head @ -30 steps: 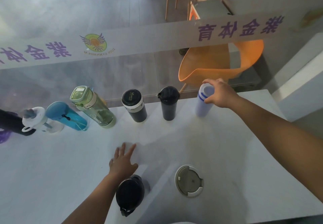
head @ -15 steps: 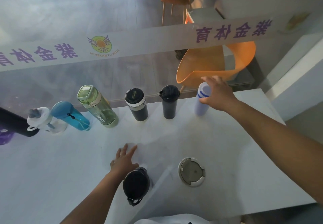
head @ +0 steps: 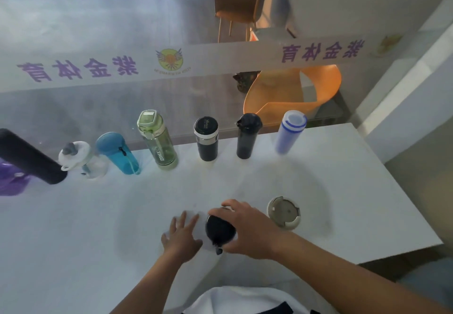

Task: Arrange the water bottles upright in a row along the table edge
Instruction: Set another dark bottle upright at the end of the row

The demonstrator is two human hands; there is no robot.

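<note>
Row of bottles noted upright along far edge of white counter (head: 318, 179), against a glass partition (head: 98, 108) bearing a banner strip (head: 220, 56) with purple characters. From right to left: white bottle with blue bands (head: 289, 132); black flip-top bottle (head: 247, 136); black tumbler with white collar (head: 207, 138); green transparent bottle (head: 158, 139); teal bottle (head: 119, 153); clear bottle with white spout lid (head: 79, 159); black cylindrical flask (head: 29, 158); purple item (head: 11, 181) at frame edge, cut off, type not determinable. Leftmost bottles appear strongly leaned in the wide-angle view. Spacing: apart from one another, none touching except flask base overlapping the clear bottle in view.

One bottle outside the row: black-lidded bottle (head: 220, 228), upright, near front edge of counter, seen from above, body largely hidden beneath lid. Right hand (head: 247, 230) wrapped round lid and upper body of this bottle, fingers curled over far side, thumb at near side; grasping. Left hand (head: 182, 235) flat on counter just beside the bottle on its left, fingers spread, holding nothing.

Round grey cable port (head: 283, 212) set in counter, right of the held bottle, not touching it. Orange chair (head: 294, 93) visible beyond the glass. White garment (head: 240, 299) at bottom of frame.
</note>
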